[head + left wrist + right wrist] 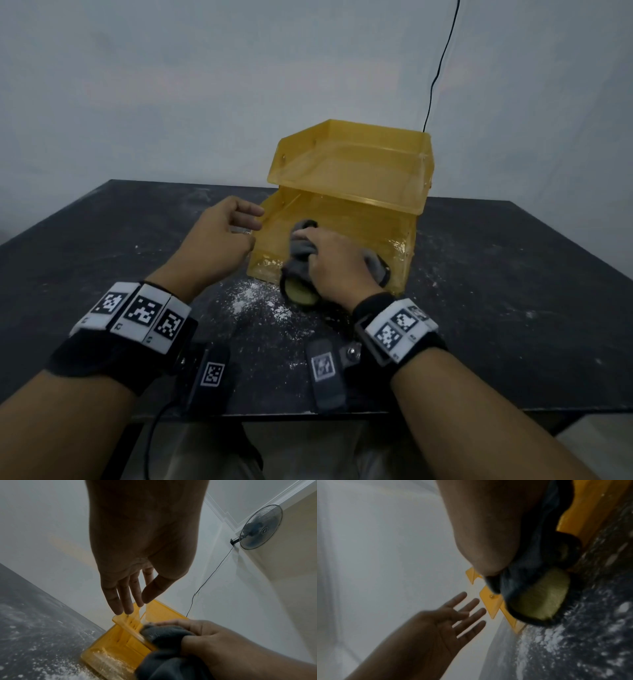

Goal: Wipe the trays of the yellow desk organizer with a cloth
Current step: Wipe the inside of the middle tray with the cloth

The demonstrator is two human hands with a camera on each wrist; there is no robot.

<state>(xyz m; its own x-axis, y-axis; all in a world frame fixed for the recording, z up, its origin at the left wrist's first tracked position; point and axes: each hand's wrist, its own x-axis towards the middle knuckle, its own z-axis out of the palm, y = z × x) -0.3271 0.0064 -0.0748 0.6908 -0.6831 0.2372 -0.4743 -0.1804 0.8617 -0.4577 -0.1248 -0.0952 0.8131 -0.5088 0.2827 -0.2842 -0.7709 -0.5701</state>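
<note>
A translucent yellow desk organizer [352,164] with two stacked trays stands on the dark table [102,240]. My right hand [332,263] grips a bunched grey cloth [298,253] at the front of the lower tray [363,219]. The cloth [164,632] has a yellow-green patch [539,595] that hangs over the tray's front lip. My left hand [222,233] is beside the organizer's left wall, fingers [126,601] straight and holding nothing. Their tips are close to the wall's top edge; whether they touch it I cannot tell.
White powder [253,301] is scattered on the table in front of the organizer, and some lies along the tray's front edge [102,657]. A thin black cable [442,65] runs down the wall behind. A wall fan [260,527] hangs high up.
</note>
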